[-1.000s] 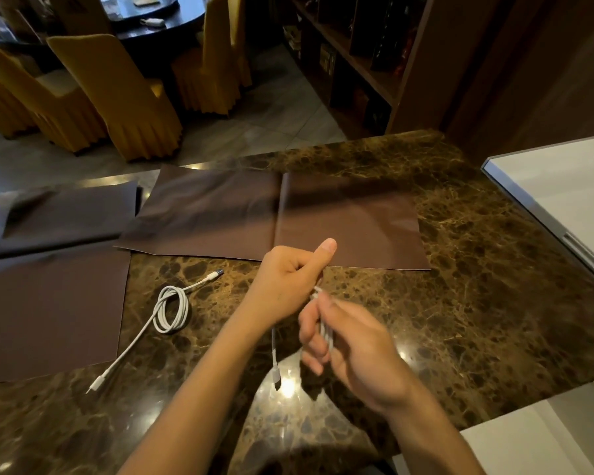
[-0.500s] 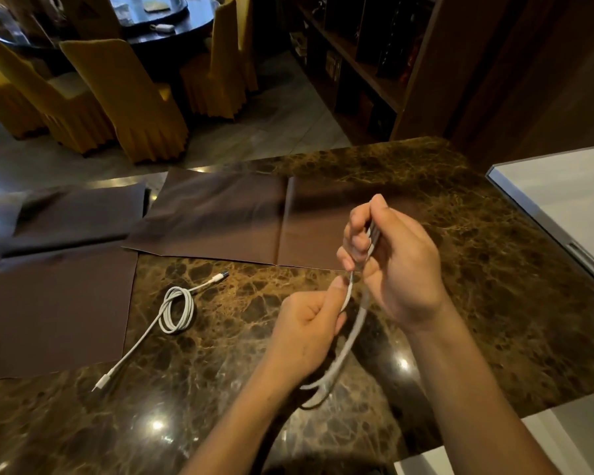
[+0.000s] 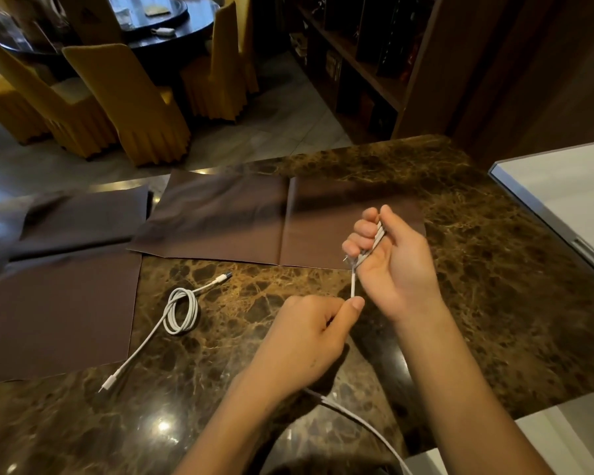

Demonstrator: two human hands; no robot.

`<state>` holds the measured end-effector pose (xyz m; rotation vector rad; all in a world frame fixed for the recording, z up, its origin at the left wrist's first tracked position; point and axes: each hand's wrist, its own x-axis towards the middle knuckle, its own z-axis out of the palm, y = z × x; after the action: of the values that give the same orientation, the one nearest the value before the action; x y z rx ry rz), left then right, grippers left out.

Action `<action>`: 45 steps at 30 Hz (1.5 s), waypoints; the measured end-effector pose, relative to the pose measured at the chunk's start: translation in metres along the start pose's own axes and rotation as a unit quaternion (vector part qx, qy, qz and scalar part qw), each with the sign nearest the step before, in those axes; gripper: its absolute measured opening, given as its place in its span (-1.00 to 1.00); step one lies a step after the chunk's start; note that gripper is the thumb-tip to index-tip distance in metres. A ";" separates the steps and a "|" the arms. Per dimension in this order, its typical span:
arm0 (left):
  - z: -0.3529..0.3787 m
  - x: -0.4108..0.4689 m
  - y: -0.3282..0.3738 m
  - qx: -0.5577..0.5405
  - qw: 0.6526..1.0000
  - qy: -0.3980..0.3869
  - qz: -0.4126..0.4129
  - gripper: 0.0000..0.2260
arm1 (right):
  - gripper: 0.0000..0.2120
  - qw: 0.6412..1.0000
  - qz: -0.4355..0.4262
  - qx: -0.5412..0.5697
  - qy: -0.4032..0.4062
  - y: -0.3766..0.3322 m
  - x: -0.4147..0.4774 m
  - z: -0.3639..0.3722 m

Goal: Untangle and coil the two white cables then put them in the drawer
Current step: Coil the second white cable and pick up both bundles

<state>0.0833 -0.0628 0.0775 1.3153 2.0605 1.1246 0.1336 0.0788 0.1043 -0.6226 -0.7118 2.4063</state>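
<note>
hands: left [image 3: 309, 341], right [image 3: 391, 265] both pinch thin white cable [image 3: 354, 286] (taut) | glossy marble counter [image 3: 494, 269]

Bare forearms, no sleeves, unadorned hands [image 3: 388, 265]

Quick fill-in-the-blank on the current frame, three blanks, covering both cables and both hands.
1. The folded bundle of cable is held in the ___ hand.
2. The left hand pinches the strand between thumb and ___.
3. The other white cable, loosely looped, lies on the marble countertop, with ___ hand touching it.

Missing words: right; forefinger; neither
</note>
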 end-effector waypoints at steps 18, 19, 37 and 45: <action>-0.036 0.023 0.002 0.105 0.994 0.033 -0.002 -0.51 | -0.46 0.913 -0.036 -0.400 -0.073 0.037 -0.013 -0.016; -0.037 0.025 0.002 0.115 0.993 0.029 -0.003 -0.51 | -0.43 0.911 -0.032 -0.404 -0.075 0.037 -0.014 -0.015; -0.050 0.046 -0.002 0.147 0.986 0.075 0.023 -0.45 | -0.31 0.831 0.094 -0.510 -0.204 0.042 -0.035 -0.042; -0.020 0.055 -0.011 -0.113 0.990 0.079 0.006 -0.39 | -0.56 0.923 0.094 -0.244 -0.283 0.025 -0.061 -0.013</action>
<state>0.0382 -0.0240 0.0830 1.1638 1.9642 1.4618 0.1770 0.0285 0.0955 -0.1611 -1.5897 2.6151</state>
